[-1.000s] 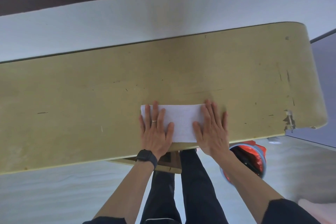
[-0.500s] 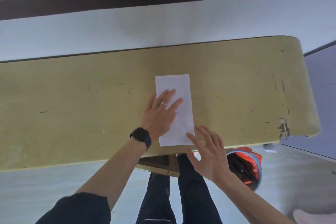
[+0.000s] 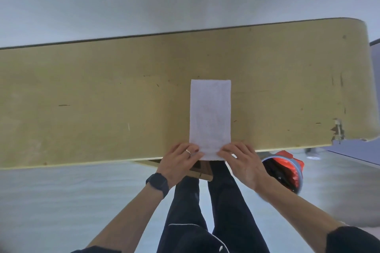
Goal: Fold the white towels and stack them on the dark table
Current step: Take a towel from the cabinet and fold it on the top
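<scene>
A white towel (image 3: 210,113), folded into a long narrow strip, lies lengthwise on the yellow-olive table (image 3: 102,98), its near end at the table's front edge. My left hand (image 3: 181,157) pinches the near left corner of the strip. My right hand (image 3: 240,158) pinches the near right corner. Both hands have curled fingers on the cloth. No dark table with a stack is plainly in view.
A bin with a red liner (image 3: 285,170) stands on the floor to the right, below the table edge. The table's right front corner is chipped (image 3: 337,129). A grey surface (image 3: 376,63) shows at far right. My legs stand under the table edge.
The towel strip was turned from crosswise to lengthwise. My hands left its top and moved to its near end, each now pinching a corner.
</scene>
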Action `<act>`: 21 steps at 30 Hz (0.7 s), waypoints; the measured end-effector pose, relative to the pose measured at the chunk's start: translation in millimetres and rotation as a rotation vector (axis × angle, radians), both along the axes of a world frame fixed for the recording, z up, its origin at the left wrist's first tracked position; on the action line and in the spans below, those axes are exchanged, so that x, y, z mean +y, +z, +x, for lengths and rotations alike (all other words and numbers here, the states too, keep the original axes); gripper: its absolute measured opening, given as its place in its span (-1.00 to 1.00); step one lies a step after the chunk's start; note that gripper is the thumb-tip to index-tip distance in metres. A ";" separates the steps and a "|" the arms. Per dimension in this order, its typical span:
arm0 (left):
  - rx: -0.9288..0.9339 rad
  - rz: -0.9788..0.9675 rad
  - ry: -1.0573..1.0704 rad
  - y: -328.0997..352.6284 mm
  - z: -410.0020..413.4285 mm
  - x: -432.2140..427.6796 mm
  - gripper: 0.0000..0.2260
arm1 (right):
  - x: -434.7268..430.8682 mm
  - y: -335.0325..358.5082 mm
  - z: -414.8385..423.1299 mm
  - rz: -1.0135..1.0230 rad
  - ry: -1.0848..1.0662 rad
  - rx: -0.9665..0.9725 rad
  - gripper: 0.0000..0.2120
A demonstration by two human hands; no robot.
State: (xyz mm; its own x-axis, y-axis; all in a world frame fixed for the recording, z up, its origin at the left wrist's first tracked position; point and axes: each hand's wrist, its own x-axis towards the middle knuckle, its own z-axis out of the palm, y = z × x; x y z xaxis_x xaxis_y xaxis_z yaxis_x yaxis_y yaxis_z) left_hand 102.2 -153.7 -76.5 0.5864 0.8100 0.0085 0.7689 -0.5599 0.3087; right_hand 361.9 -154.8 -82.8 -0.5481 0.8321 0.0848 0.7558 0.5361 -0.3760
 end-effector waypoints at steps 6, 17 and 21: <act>-0.206 -0.535 0.459 44.7 7.0 44.5 -0.86 | 30.9 43.2 -7.5 -0.390 -0.422 0.231 -0.82; -0.518 -0.654 0.862 44.4 21.9 169.0 -0.83 | 158.2 43.9 -35.4 -0.572 -0.840 0.461 -0.76; -0.508 -0.638 0.939 32.4 29.5 176.6 -0.80 | 174.2 31.0 -39.7 -0.570 -0.851 0.381 -0.74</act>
